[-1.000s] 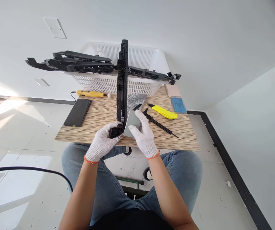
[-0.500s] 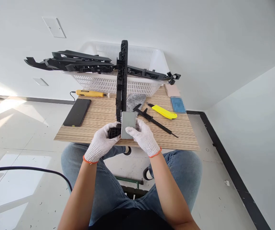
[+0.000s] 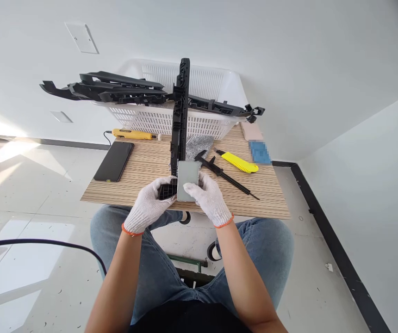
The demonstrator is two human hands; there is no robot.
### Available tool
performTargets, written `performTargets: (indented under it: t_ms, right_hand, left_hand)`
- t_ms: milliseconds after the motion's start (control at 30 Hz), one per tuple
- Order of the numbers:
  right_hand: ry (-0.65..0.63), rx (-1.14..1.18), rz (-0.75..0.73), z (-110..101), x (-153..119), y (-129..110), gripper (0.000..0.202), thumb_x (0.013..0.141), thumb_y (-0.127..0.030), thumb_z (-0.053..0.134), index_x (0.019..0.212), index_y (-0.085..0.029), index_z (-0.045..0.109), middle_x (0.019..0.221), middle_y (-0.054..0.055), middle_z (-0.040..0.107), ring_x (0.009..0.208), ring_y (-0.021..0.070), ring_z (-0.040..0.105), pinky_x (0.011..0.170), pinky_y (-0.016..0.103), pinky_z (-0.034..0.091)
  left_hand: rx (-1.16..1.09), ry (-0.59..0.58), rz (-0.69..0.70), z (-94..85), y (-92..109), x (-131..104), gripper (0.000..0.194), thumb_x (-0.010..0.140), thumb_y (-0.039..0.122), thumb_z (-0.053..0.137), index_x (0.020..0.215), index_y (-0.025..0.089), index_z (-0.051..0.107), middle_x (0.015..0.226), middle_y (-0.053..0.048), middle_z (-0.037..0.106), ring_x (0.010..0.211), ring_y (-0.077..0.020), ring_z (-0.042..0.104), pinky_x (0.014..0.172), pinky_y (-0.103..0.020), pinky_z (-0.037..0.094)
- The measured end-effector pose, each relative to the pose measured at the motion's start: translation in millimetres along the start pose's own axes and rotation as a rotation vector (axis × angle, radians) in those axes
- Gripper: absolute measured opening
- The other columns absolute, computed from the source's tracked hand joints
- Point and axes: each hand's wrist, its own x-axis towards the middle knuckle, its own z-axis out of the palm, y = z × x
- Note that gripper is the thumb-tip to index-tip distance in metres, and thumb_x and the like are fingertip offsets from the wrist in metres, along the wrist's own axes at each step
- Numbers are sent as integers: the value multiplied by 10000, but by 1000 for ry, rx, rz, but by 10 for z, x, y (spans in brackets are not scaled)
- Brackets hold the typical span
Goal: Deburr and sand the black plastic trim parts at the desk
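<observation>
Both hands wear white knitted gloves with orange cuffs. My left hand point(image 3: 150, 206) is closed on the near end of a long black plastic part point(image 3: 180, 125), which stretches away from me over the front rim of the basket. In my right hand point(image 3: 211, 196) is a flat grey block point(image 3: 188, 181), thumb on its face. The block lies against the right side of the part's near end and hides some of it. My right fingertips are partly behind the block.
A white basket point(image 3: 143, 119) holds more black parts point(image 3: 115, 90) that overhang its sides. Around it on the table point(image 3: 139, 173) lie a phone point(image 3: 114, 162), yellow tool point(image 3: 133, 134), black caliper point(image 3: 223, 175), yellow knife point(image 3: 239, 162), silvery sheet point(image 3: 199, 145) and blue item point(image 3: 259, 152).
The whole view has shifted slightly, so things appear a little farther right. Both hands keep the same hold, and the block stays against the black part.
</observation>
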Motion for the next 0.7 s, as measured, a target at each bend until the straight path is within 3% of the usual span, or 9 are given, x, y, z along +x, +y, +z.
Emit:
performTargets:
  t_ms: [133,267,367,467,533,633,700]
  right_hand:
    - [129,23,-4,-3,-2,-5,343,750,-434,776,1023,-233,724,786,-34,681,603,104,508,444,197,357]
    - [12,-22,41,-15,-4,-6,352,695,-418,827,972,-222,733,722,-40,651,577,102,491,429,198,345]
    - [104,5,25,-19,-2,-3,311,711,-453,807,899,-218,728,687,-45,618,567,99,468,436,203,351]
    - [42,-5,28,-6,8,4,282,701,-437,829,850,-213,742,669,-38,619,580,108,477,468,222,384]
    - [32,-2,6,16,28,20,283,706,-424,839,874,-209,767,701,-21,661,628,127,534,539,248,451]
    - [217,122,-117,43,72,74,298,750,-446,792,937,-215,777,847,9,732,785,162,631,724,297,543]
    - [273,133,-185,33,92,122,286,762,-444,778,955,-233,779,927,15,739,893,179,653,845,329,556]
  left_hand:
    - [5,5,-26,5,-4,1,395,789,418,790,1141,247,741,1211,-76,820,1162,-290,759,1113,-463,587]
    - [-13,3,0,6,-35,11,387,772,424,791,1112,244,748,1209,-78,816,1171,-293,759,1118,-464,584]
    - [-13,13,-8,3,-42,16,397,773,435,797,1116,243,744,1203,-82,817,1164,-294,763,1117,-471,586]
    - [-29,9,-15,1,-20,15,387,772,418,791,1111,240,740,1210,-82,818,1169,-293,762,1124,-471,582]
    - [-29,8,-18,6,1,12,392,769,408,794,1118,240,739,1227,-80,816,1184,-292,756,1139,-473,573]
    - [-33,12,-33,15,23,6,421,780,428,803,1148,232,739,1236,-79,815,1198,-287,750,1138,-471,577]
    - [-43,13,-30,13,25,3,427,779,439,814,1142,226,740,1232,-81,816,1197,-290,750,1135,-475,580]
